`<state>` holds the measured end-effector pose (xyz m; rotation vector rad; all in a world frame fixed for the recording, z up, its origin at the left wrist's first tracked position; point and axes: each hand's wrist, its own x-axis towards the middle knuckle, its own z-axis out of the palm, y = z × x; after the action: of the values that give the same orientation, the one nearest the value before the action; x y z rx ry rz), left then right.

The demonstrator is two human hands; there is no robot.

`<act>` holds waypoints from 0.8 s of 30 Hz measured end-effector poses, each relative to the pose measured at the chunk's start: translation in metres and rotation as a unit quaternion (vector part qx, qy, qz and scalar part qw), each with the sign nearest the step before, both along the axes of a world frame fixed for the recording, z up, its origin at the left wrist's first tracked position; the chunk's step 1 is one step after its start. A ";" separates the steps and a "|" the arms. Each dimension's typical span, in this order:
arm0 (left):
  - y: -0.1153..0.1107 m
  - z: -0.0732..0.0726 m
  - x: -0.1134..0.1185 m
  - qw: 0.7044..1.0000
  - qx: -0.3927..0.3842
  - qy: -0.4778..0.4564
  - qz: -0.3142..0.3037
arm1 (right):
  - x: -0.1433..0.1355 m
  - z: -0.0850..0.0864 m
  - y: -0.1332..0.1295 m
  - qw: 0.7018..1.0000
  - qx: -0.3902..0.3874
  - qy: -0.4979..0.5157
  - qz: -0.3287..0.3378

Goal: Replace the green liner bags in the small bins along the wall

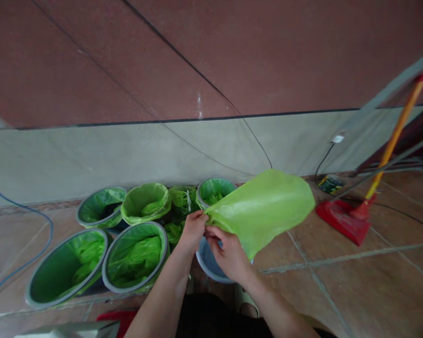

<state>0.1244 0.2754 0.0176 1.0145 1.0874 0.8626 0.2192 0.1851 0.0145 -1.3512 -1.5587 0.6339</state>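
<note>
A light green plastic bag (pixel 268 206) spreads out to the right, puffed with air, its gathered end pinched between my two hands. My left hand (pixel 194 230) grips that bunched end from the left. Just below it, my right hand (pixel 226 249) has its fingers curled on the same end. Under my hands stands a grey-blue bin (pixel 206 263), partly hidden by my right hand and the bag. Behind it, a bin lined with green plastic (pixel 215 190) is near the wall.
Several green-lined bins, including a front one (pixel 136 256), stand to the left. A blue hose (pixel 51 230) lies at far left. On the right are a red dustpan (pixel 345 220), a yellow-orange handle (pixel 395 136) and a dark can (pixel 330 184). A painted wall (pixel 127 150) runs behind.
</note>
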 end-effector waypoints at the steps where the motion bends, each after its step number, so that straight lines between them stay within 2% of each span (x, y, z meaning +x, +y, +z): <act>1: 0.004 -0.001 -0.003 0.998 0.045 0.035 -0.003 | 0.001 0.001 -0.002 1.000 0.013 0.008 -0.014; 4: 0.011 -0.001 -0.009 0.969 0.189 0.149 -0.054 | 0.011 0.007 -0.003 0.992 0.069 0.021 -0.101; 7: 0.008 0.002 -0.010 0.927 0.278 0.215 -0.131 | 0.024 0.010 0.004 0.984 0.094 -0.007 -0.150; 12: -0.008 0.003 0.001 0.890 0.325 0.246 -0.207 | 0.036 0.002 0.019 0.992 0.066 -0.069 -0.085; 15: -0.013 0.001 0.006 0.877 0.339 0.269 -0.208 | 0.038 0.003 0.021 0.986 0.069 -0.067 -0.135; 17: -0.012 0.000 0.006 0.881 0.337 0.274 -0.189 | 0.040 0.006 0.019 0.981 0.073 -0.050 -0.175; 19: -0.010 0.001 0.006 0.892 0.328 0.265 -0.160 | 0.042 0.010 0.017 0.979 0.077 -0.013 -0.186; 24: -0.002 0.002 0.005 0.950 0.262 0.148 -0.079 | 0.046 0.014 0.014 0.972 0.087 0.077 -0.202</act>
<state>0.1293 0.2729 0.0195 1.6966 1.0256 0.9071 0.2653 0.1987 0.0289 -1.3946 -1.1408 0.3318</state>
